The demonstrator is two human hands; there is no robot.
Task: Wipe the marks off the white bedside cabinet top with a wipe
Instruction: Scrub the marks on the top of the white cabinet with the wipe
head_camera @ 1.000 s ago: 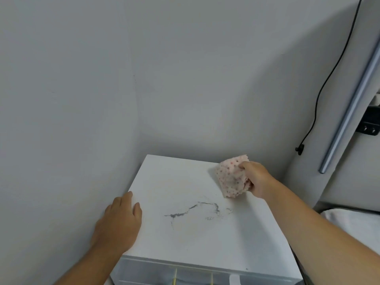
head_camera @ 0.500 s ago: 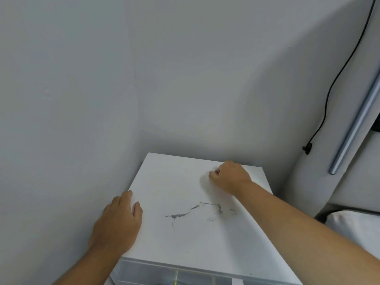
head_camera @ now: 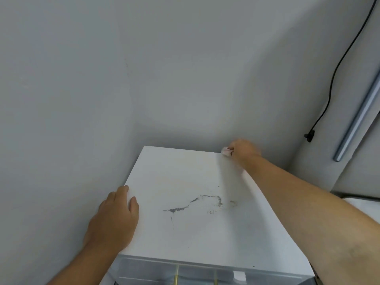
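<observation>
The white bedside cabinet top (head_camera: 185,175) stands in a wall corner. Grey streaky marks (head_camera: 197,203) run across its middle. My right hand (head_camera: 243,150) is at the far right corner of the top, fist closed around a crumpled pink-dotted wipe (head_camera: 225,151); only a small bit of the wipe shows at the knuckles. My left hand (head_camera: 115,218) lies flat on the left edge of the top, fingers together, holding nothing.
Grey walls close in at the left and back. A black cable (head_camera: 337,66) hangs down the right wall to a clip, beside a slanted metal rail (head_camera: 357,118). A translucent drawer front (head_camera: 185,272) shows below the top. White bedding (head_camera: 362,204) lies at the right.
My right hand has gone from the mid-right of the top to its far right corner, and the wipe is now almost hidden in the fist. The left hand has stayed put.
</observation>
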